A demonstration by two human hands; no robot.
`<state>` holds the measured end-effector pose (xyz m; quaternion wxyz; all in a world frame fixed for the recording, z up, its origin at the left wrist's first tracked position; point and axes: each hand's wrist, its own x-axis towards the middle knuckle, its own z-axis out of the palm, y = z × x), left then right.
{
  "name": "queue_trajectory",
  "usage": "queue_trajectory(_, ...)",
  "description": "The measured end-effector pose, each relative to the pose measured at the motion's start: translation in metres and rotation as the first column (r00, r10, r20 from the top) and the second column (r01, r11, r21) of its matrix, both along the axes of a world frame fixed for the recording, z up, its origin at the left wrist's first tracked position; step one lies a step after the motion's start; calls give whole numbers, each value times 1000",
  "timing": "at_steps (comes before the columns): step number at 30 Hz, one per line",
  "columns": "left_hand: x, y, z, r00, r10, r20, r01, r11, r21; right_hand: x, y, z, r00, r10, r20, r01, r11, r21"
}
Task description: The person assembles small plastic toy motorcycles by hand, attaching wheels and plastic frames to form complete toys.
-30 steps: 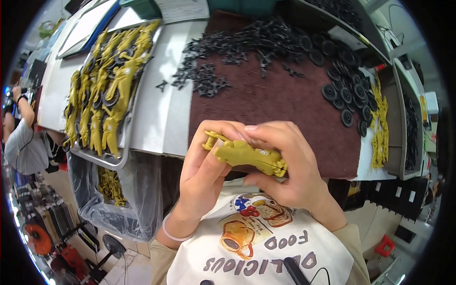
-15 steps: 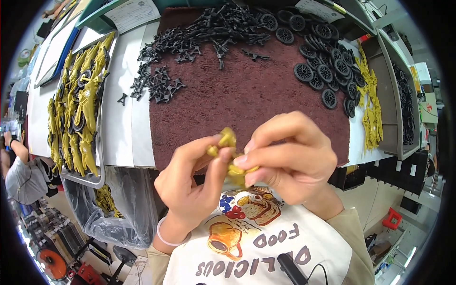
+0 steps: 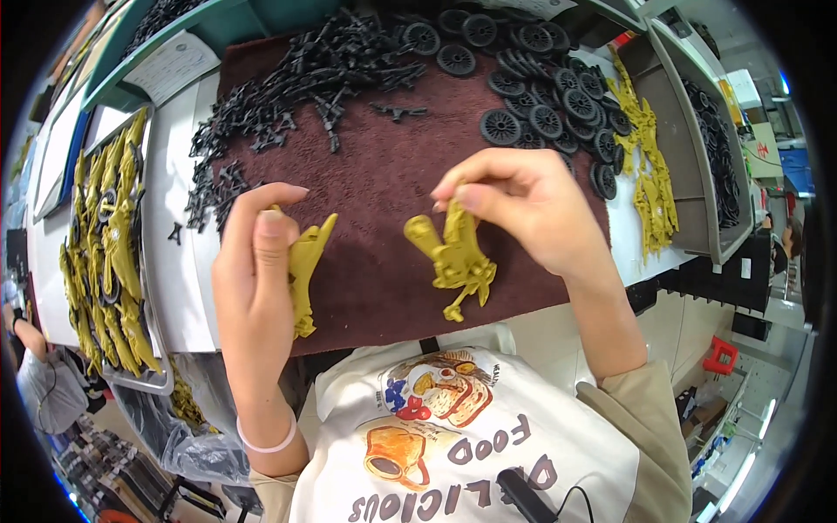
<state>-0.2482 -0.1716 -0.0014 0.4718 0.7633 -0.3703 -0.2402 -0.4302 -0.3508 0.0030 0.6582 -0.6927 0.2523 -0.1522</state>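
My left hand [image 3: 253, 279] is closed on a yellow plastic toy motorcycle body piece [image 3: 303, 270], which stands along the inner side of its fingers with a pointed end up. To the right, my right hand [image 3: 532, 205] pinches a second yellow toy motorcycle piece [image 3: 458, 257] by its top between thumb and fingertips. This one has a rounded arm and small prongs hanging low. The two pieces are apart, both held above a dark red towel [image 3: 384, 192]. How far my left fingers wrap round their piece is partly hidden.
Black plastic parts [image 3: 323, 74] are heaped at the towel's far left, and black spoked wheels [image 3: 545, 118] at the far right. Yellow assemblies fill a tray [image 3: 161, 375] on the left. More yellow parts [image 3: 645, 166] lie beside a grey bin [image 3: 689, 174] on the right.
My hands were close together, working at yellow pieces between their fingers. Now they are well apart, each holding its own piece. The whole view has shifted somewhat.
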Motion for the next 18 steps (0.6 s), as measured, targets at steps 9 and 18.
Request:
queue_trajectory(9,-13,-23,2,879,-254,403,177,959,220,20,-24,10,959,242,-150,-277,670,-689)
queue_trajectory(18,-55,-25,-1,761,-412,501,438,896,73,-64,-103,18,896,-364,-254,-117,359,-926)
